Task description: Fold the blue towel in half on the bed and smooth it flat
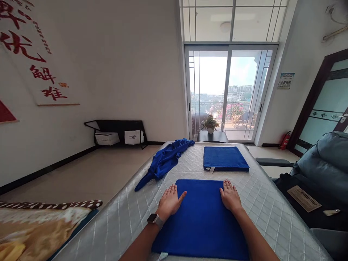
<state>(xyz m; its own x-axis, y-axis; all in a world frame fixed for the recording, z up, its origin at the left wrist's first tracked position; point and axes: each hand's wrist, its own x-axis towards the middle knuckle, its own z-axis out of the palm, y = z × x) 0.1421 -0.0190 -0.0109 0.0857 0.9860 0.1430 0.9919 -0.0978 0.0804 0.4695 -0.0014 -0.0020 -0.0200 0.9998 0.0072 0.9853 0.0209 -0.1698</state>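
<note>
A blue cloth (203,221), folded into a flat rectangle with a white tag at its near left corner, lies in front of me. My left hand (170,201) rests open on its upper left edge, thumb apart from the fingers; a watch is on that wrist. On the upper right edge lies my right hand (230,195), flat, with fingers stretched out. Farther off sits a folded blue stack (226,158), its white tag at the front left. To the left, a crumpled blue cloth (168,159) stretches along the mattress.
All the cloths lie on a quilted silver-grey mattress (116,224). A patterned blanket (49,224) is at lower left. At right stands a dark armchair (320,163) with a cardboard piece (303,198) on it. Beyond the far edge is a potted plant (210,125).
</note>
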